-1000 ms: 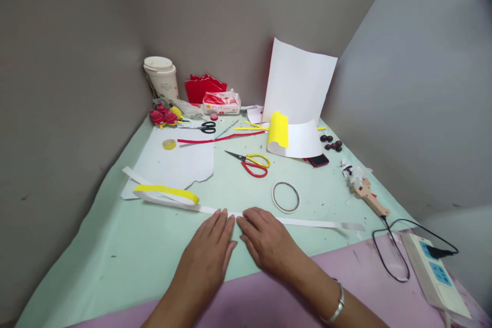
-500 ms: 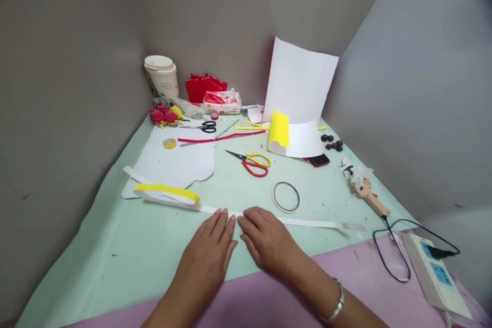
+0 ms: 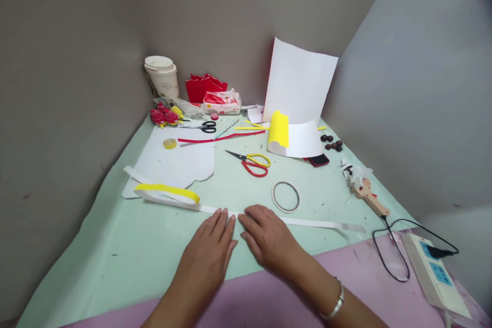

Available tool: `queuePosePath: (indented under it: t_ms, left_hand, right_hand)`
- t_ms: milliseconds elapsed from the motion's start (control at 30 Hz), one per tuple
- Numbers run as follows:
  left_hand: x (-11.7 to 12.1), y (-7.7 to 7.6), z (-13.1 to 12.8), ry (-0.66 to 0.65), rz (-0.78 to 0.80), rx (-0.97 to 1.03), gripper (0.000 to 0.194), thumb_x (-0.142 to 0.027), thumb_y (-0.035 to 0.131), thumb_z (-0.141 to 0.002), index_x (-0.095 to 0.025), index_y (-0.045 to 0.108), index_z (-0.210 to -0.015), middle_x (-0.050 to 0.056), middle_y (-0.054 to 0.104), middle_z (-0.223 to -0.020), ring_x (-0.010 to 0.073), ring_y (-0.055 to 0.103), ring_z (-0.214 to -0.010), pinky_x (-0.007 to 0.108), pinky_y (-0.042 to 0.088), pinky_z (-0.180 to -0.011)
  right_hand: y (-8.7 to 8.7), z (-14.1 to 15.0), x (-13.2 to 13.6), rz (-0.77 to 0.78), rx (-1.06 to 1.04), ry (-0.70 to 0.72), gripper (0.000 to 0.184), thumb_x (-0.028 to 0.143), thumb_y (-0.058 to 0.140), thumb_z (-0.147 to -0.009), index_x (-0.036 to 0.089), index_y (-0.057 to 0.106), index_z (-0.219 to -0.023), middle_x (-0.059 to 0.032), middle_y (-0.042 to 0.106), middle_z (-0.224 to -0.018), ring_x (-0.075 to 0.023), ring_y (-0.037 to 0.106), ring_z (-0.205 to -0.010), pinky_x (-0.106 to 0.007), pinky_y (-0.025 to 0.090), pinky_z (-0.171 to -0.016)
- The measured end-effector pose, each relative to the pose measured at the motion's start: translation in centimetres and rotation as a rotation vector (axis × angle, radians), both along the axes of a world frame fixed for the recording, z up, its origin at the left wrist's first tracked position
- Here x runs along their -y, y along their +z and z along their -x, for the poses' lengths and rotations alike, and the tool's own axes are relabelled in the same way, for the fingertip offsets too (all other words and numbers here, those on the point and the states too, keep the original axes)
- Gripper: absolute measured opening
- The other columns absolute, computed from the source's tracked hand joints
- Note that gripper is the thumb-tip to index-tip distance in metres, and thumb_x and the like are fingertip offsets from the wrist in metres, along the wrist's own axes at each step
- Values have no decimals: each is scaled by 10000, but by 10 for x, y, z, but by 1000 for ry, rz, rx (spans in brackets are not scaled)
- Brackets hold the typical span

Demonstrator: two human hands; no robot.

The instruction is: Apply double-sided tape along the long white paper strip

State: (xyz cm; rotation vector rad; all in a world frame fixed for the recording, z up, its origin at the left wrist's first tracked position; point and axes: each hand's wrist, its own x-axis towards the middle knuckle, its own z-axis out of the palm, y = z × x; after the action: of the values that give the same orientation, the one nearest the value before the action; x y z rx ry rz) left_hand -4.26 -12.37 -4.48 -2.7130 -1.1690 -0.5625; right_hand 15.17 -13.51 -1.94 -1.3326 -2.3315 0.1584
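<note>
Both my hands lie flat on the pale green table cover (image 3: 115, 246), side by side, fingers stretched out. My left hand (image 3: 209, 251) and my right hand (image 3: 269, 241) press their fingertips on the middle of a long white paper strip (image 3: 319, 223) that runs across the table. The strip's left end loops back under a yellow pleated strip (image 3: 169, 190). A silver bangle (image 3: 336, 305) circles my right wrist. Neither hand holds anything.
Behind the strip lie a tape ring (image 3: 286, 197), red-and-yellow scissors (image 3: 251, 162), black scissors (image 3: 206, 126), white sheets (image 3: 177, 161), a curled white sheet with yellow paper (image 3: 295, 107), a phone (image 3: 318, 160), a cup (image 3: 161, 77), red paper flowers (image 3: 163, 116). A glue gun (image 3: 369, 196) and power strip (image 3: 432, 271) sit right.
</note>
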Motion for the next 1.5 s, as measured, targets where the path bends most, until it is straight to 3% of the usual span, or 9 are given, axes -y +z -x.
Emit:
queuePosePath:
  t_ms: [167,333,667,867,1000,1167,1333,1500]
  left_hand:
    - [-1,1,0,-7,-8,-21,400,-311,417,-956,-94,577,-1252,165,593,-1299,302,531,-1216,416,452,-974]
    - [-1,-3,1,1,15,10,407,-332,381,-969,-128,564,-1270,146,589,-1310,286,521,-1234,414,443,-990]
    - [-2,1,1,-6,-3,-27,403,-311,394,-962,-98,573,-1254,162,591,-1303,296,534,-1217,414,456,-975]
    - [1,0,1,1,14,-44,406,-298,397,-963,-92,552,-1276,161,577,-1321,301,513,-1236,428,443,-985]
    - [1,0,1,5,5,-40,403,-299,405,-961,-93,557,-1272,162,580,-1316,296,517,-1229,417,441,-984]
    - [0,-1,0,-9,3,-32,398,-285,409,-960,-73,563,-1259,184,584,-1300,314,522,-1218,433,449,-970]
    - [1,-1,0,-4,6,-30,392,-258,432,-948,-64,556,-1265,189,581,-1300,320,522,-1213,442,447,-975]
    - [1,1,-1,-3,28,-25,366,-256,471,-928,-73,587,-1222,193,583,-1292,327,525,-1207,446,453,-974]
  right_hand:
    - [2,-34,-12,-133,-37,-234,209,172,478,-905,154,607,-1068,-143,594,-1065,-259,531,-1002,-419,481,-845]
    - [8,-68,-18,-97,-32,-406,144,183,486,-899,176,629,-911,-102,604,-912,-244,543,-888,-391,473,-772]
    - [7,-67,-13,69,-4,-379,23,205,613,-821,189,599,-816,-56,577,-829,-220,522,-807,-364,439,-730]
    - [14,-65,-15,59,-54,-338,83,150,510,-865,183,584,-847,-64,588,-848,-221,521,-829,-367,438,-754]
    - [33,-58,-9,38,-322,-322,121,228,464,-919,188,571,-957,-75,605,-927,-223,538,-896,-364,437,-808]
    - [47,-44,2,386,-917,-265,170,367,490,-932,220,573,-952,-43,618,-905,-199,554,-871,-316,430,-784]
    - [37,-26,2,727,-1400,-172,185,357,531,-919,189,592,-872,-21,587,-791,-150,499,-752,-273,395,-748]
    - [24,-15,1,868,-1612,-141,169,297,574,-890,152,626,-821,-30,579,-749,-136,477,-711,-251,368,-687]
